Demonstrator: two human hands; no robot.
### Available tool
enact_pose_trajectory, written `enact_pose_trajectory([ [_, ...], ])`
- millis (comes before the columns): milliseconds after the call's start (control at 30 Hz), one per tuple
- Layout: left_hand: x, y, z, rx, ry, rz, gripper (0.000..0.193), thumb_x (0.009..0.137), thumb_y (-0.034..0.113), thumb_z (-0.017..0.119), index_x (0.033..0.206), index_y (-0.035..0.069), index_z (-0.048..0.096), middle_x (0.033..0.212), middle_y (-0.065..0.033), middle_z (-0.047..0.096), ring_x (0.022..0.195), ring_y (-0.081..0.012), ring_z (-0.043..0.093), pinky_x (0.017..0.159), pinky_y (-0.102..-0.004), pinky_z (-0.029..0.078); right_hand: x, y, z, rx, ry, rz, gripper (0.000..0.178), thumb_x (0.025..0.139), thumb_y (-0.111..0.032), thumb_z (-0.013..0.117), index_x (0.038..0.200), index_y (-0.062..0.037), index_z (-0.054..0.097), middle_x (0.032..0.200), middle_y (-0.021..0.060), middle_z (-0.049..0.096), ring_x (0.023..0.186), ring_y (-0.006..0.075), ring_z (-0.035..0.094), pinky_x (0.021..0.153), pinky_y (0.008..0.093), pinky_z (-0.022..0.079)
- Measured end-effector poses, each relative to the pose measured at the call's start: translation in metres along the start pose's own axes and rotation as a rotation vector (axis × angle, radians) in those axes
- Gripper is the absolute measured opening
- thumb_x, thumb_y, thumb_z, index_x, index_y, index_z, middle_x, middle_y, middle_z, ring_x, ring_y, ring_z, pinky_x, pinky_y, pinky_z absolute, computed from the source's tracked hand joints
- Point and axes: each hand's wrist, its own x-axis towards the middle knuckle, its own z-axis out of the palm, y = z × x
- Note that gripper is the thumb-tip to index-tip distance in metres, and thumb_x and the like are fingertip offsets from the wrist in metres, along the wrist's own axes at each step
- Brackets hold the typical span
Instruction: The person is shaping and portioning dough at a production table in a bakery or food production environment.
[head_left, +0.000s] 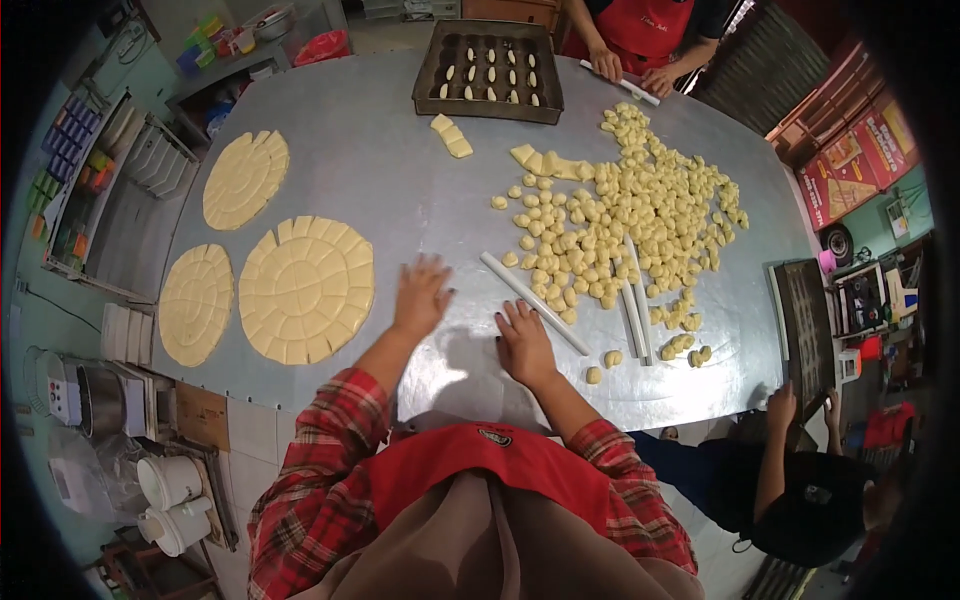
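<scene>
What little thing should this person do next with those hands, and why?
Perhaps bring the left hand to the nearest rod: the right hand is right beside it, while the left is farther off. The person opposite has both hands at another rod, which hints at two-handed use.

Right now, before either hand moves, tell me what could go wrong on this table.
The rolling pin lies loose between the right hand and the dough pieces; a nudge could roll it into them. Two stray dough pieces lie close to the right forearm, so a sideways sweep might squash or scatter them. In the main heap, many pieces touch, so they may stick together.
</scene>
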Motion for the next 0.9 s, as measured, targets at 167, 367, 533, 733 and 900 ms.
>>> enact_pose_trajectory([
  [167, -0.091, -0.020, -0.038, 0.024, -0.045, 0.009, 0.043, 0.084, 0.018, 0.056, 0.125, 0.007, 0.055, 0.142, -0.0212, 0.035, 0.130, -0.0433, 0.031, 0.106, -0.0577, 0.022, -0.074, -0.009, -0.021, 0.066, -0.139, -0.063, 0.052, 0.075, -0.019, 0.066, 0.124, -0.0050, 0.053, 0.134, 0.0184, 0.042, 0.126, 0.0384, 0.039, 0.100, 0.0517, 0.036],
  [367, -0.035, 0.059, -0.023, -0.819, -0.186, 0.121, 0.057, 0.077, 0.011, 0.072, 0.129, 0.007, 0.050, 0.122, -0.0160, 0.052, 0.109, -0.0324, 0.053, 0.093, -0.0383, 0.044, -0.077, 0.025, -0.044, 0.352, 0.111, 0.149, 0.038, 0.080, -0.006, 0.054, 0.118, -0.0009, 0.054, 0.106, 0.0204, 0.058, 0.093, 0.0406, 0.053, 0.082, 0.0444, 0.044],
  [533, 0.159, 0.039, -0.026, -0.568, -0.194, -0.149, 0.028, 0.078, 0.027, 0.069, 0.095, 0.006, 0.062, 0.096, -0.0121, 0.066, 0.089, -0.0308, 0.062, 0.080, -0.0417, 0.048, -0.022, 0.019, -0.091, 0.134, 0.371, 0.265, 0.058, 0.075, -0.003, 0.055, 0.132, -0.0016, 0.045, 0.142, 0.0277, 0.032, 0.129, 0.0461, 0.034, 0.108, 0.0477, 0.026],
  [733, 0.293, -0.065, 0.005, -0.025, -0.280, -0.505, 0.055, 0.085, 0.056, 0.050, 0.105, 0.007, 0.064, 0.102, -0.0162, 0.066, 0.098, -0.0303, 0.062, 0.079, -0.0430, 0.049, -0.091, -0.001, -0.005, 0.276, 0.138, 0.341, 0.052, 0.066, 0.004, 0.059, 0.118, -0.0082, 0.060, 0.134, 0.0222, 0.045, 0.118, 0.0405, 0.047, 0.098, 0.0459, 0.040],
  [900, 0.303, -0.070, 0.049, 0.055, 0.050, -0.445, 0.032, 0.086, 0.027, 0.059, 0.109, 0.005, 0.056, 0.100, -0.0172, 0.065, 0.096, -0.0310, 0.063, 0.076, -0.0413, 0.051, -0.088, -0.001, 0.003, 0.157, 0.195, 0.280, 0.051, 0.067, 0.001, 0.062, 0.117, -0.0094, 0.060, 0.131, 0.0196, 0.048, 0.119, 0.0388, 0.048, 0.097, 0.0460, 0.040],
])
